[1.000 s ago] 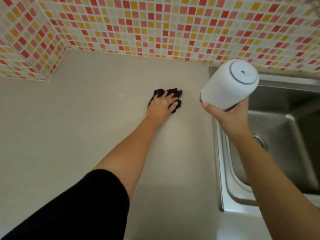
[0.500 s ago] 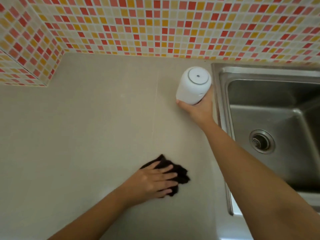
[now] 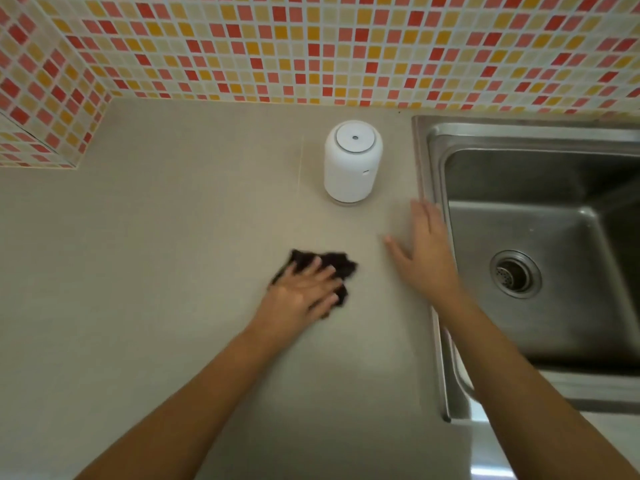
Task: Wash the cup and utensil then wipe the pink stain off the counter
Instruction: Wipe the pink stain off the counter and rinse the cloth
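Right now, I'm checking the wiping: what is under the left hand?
A dark cloth, pressed on the beige counter by the left hand. The hand covers the cloth's middle; the counter beneath is hidden, so any stain there cannot be seen.

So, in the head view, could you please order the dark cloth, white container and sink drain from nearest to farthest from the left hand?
1. Dark cloth, under the left hand.
2. White container, upright near the tiled wall.
3. Sink drain, in the basin at right.
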`<state>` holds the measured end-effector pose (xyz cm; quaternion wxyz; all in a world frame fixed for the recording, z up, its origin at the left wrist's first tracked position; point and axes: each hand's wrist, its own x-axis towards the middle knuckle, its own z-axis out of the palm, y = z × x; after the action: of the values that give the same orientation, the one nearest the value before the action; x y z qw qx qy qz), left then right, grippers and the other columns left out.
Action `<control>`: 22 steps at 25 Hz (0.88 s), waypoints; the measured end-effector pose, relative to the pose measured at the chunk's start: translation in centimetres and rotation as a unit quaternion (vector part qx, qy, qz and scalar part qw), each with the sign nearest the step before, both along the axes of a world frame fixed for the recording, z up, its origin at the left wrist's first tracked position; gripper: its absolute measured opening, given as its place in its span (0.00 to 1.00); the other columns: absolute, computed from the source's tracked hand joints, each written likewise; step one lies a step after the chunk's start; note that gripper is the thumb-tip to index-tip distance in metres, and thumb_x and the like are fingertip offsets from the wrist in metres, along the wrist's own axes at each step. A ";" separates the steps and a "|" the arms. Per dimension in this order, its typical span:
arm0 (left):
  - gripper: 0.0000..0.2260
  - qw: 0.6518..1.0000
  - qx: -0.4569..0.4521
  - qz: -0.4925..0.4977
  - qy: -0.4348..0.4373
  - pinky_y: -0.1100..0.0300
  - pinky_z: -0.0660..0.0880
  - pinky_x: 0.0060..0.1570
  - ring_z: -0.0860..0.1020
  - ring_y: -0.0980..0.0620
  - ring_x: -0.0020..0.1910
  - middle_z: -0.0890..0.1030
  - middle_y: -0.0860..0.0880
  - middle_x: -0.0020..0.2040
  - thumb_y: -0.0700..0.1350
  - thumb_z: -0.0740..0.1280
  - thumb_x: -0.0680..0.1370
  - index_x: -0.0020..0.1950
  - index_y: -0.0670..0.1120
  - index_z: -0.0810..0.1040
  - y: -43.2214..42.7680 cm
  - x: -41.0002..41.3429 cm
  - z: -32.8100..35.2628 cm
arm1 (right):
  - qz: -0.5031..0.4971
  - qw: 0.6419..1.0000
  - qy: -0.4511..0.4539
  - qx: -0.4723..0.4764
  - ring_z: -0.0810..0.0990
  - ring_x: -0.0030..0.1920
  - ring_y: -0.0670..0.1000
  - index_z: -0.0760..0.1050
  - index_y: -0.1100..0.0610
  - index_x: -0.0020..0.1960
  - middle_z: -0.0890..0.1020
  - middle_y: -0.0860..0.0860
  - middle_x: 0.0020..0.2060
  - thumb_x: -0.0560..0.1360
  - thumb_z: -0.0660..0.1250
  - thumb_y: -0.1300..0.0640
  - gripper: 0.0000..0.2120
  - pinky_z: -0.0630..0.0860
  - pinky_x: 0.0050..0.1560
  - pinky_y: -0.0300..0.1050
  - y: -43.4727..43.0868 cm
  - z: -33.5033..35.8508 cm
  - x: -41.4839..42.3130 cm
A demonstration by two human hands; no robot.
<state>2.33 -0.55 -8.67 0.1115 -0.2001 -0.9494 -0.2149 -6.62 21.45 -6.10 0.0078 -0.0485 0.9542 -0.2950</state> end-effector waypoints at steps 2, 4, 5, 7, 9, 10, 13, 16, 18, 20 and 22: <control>0.17 0.994 0.001 -0.100 0.036 0.50 0.68 0.62 0.79 0.47 0.59 0.83 0.48 0.55 0.52 0.57 0.81 0.52 0.48 0.84 2.7 3.3 -0.3 | -0.017 0.999 -0.020 0.047 0.49 0.77 0.57 0.53 0.59 0.76 0.55 0.58 0.76 0.80 0.54 0.50 0.27 0.49 0.74 0.57 2.6 -0.6 3.1; 0.14 0.987 0.010 -0.151 0.060 0.50 0.71 0.61 0.79 0.50 0.59 0.83 0.49 0.55 0.51 0.59 0.80 0.51 0.48 0.84 2.4 3.6 -0.6 | 0.017 0.996 -0.076 0.040 0.46 0.77 0.51 0.49 0.55 0.77 0.51 0.52 0.77 0.80 0.46 0.48 0.27 0.45 0.74 0.53 4.6 -1.2 4.4; 0.15 0.988 0.013 -0.140 0.070 0.50 0.72 0.60 0.79 0.49 0.58 0.84 0.49 0.54 0.50 0.59 0.81 0.51 0.47 0.84 2.1 2.5 -0.7 | 0.044 0.994 -0.092 0.036 0.44 0.77 0.48 0.46 0.53 0.77 0.48 0.49 0.77 0.79 0.43 0.47 0.28 0.44 0.75 0.51 5.4 -1.4 4.6; 0.16 0.995 0.010 -0.071 0.066 0.50 0.73 0.59 0.80 0.46 0.56 0.84 0.46 0.53 0.50 0.58 0.81 0.52 0.45 0.84 2.6 -0.5 -0.5 | 0.082 0.992 -0.097 0.026 0.42 0.76 0.44 0.42 0.51 0.77 0.43 0.44 0.75 0.78 0.41 0.47 0.28 0.42 0.75 0.48 6.2 -1.6 4.6; 0.16 0.999 0.010 0.014 0.034 0.50 0.72 0.59 0.81 0.43 0.55 0.84 0.44 0.53 0.50 0.59 0.78 0.51 0.44 0.84 5.0 -4.2 0.0 | 0.088 0.992 -0.085 -0.002 0.41 0.75 0.43 0.41 0.50 0.76 0.41 0.42 0.74 0.78 0.42 0.47 0.28 0.41 0.74 0.46 6.4 -1.9 4.5; 0.16 0.999 0.012 0.042 0.014 0.47 0.73 0.58 0.80 0.42 0.56 0.83 0.44 0.53 0.50 0.60 0.77 0.51 0.44 0.84 6.4 -5.7 0.4 | 0.086 0.992 -0.085 -0.021 0.41 0.76 0.43 0.42 0.51 0.76 0.42 0.43 0.75 0.79 0.42 0.48 0.27 0.41 0.74 0.45 6.3 -2.0 4.4; 0.16 0.999 0.024 0.041 -0.017 0.41 0.71 0.58 0.79 0.39 0.57 0.83 0.42 0.54 0.49 0.59 0.75 0.52 0.43 0.84 8.9 -6.0 0.6 | 0.084 0.991 -0.096 -0.050 0.42 0.76 0.46 0.43 0.53 0.77 0.45 0.48 0.77 0.79 0.43 0.51 0.27 0.42 0.76 0.47 6.4 -2.1 4.1; 0.15 0.999 0.024 -0.016 0.027 0.49 0.71 0.60 0.80 0.42 0.56 0.83 0.43 0.54 0.49 0.61 0.75 0.51 0.44 0.84 9.9 -0.7 0.0 | 0.095 0.990 -0.091 -0.052 0.42 0.77 0.49 0.43 0.56 0.77 0.46 0.52 0.77 0.80 0.43 0.53 0.27 0.42 0.76 0.47 6.3 -2.3 4.0; 0.14 0.998 0.031 -0.049 0.026 0.51 0.65 0.63 0.80 0.44 0.57 0.83 0.45 0.54 0.48 0.61 0.76 0.51 0.45 0.84 10.9 3.7 -0.5 | 0.096 0.990 -0.092 -0.051 0.42 0.77 0.50 0.44 0.57 0.77 0.45 0.52 0.77 0.80 0.44 0.54 0.26 0.42 0.76 0.46 6.4 -2.3 4.2; 0.13 0.996 0.038 -0.072 0.022 0.52 0.65 0.63 0.79 0.46 0.58 0.83 0.46 0.55 0.48 0.62 0.76 0.52 0.46 0.84 12.0 7.5 -0.8 | 0.097 0.989 -0.099 -0.045 0.42 0.77 0.50 0.43 0.57 0.77 0.45 0.52 0.77 0.81 0.44 0.54 0.26 0.42 0.76 0.48 6.8 -2.4 4.3; 0.13 0.995 0.034 -0.086 0.028 0.51 0.66 0.63 0.78 0.48 0.60 0.83 0.47 0.56 0.48 0.62 0.77 0.53 0.46 0.83 12.5 10.3 -0.9 | 0.107 0.988 -0.107 -0.041 0.41 0.77 0.50 0.43 0.57 0.77 0.44 0.52 0.77 0.82 0.45 0.55 0.25 0.42 0.76 0.49 7.0 -2.2 4.4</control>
<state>12.63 11.98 -9.55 0.1260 -0.2829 -0.9175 -0.2498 -2.24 28.45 -8.27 0.1395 -0.1182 0.9244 -0.3347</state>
